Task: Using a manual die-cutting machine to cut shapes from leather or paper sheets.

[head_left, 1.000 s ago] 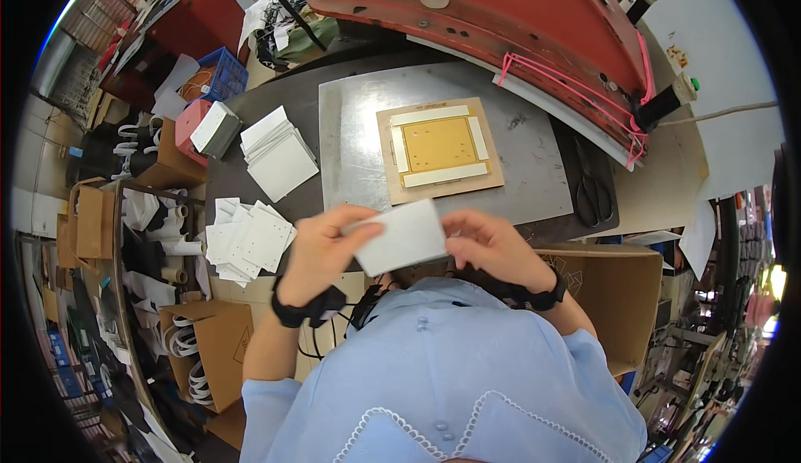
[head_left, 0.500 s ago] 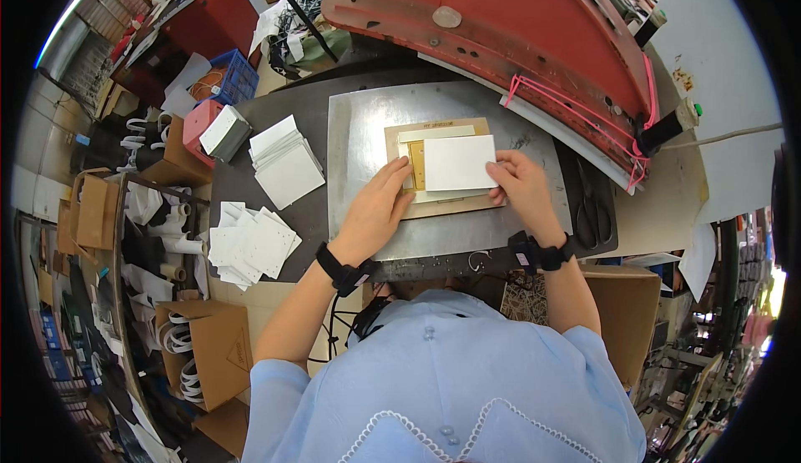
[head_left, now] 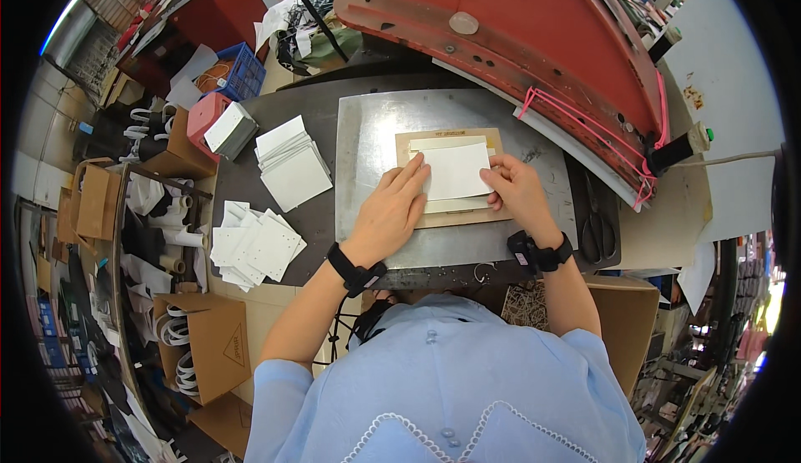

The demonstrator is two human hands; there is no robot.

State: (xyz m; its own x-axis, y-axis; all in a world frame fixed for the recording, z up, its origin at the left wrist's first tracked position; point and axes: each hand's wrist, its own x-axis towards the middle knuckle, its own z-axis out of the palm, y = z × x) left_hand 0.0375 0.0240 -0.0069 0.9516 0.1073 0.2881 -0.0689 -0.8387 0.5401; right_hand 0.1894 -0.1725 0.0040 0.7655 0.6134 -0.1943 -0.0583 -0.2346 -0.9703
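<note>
A white card (head_left: pixel 455 171) lies over a tan board (head_left: pixel 459 218) with pale strips, on a metal plate (head_left: pixel 367 117). My left hand (head_left: pixel 392 204) lies at the card's left edge with straight fingers. My right hand (head_left: pixel 518 195) pinches the card's right edge between thumb and fingers. To the left sit a neat stack of white cards (head_left: pixel 292 171), a loose pile of white cards with small holes (head_left: pixel 256 246), and another stack (head_left: pixel 229 129) beside a pink container (head_left: pixel 204 114).
A large red machine (head_left: pixel 501 8) with pink cords overhangs the plate's back right. Black scissors (head_left: pixel 597 234) lie to the right. A blue crate (head_left: pixel 242 75) is behind at left. Cardboard boxes (head_left: pixel 213 350) with white coiled material stand lower left; another box (head_left: pixel 626 313) sits lower right.
The card, earlier held in the air near my body, moved forward onto the board. Over the last half second it shifted slightly left, and my left fingertips came onto its edge.
</note>
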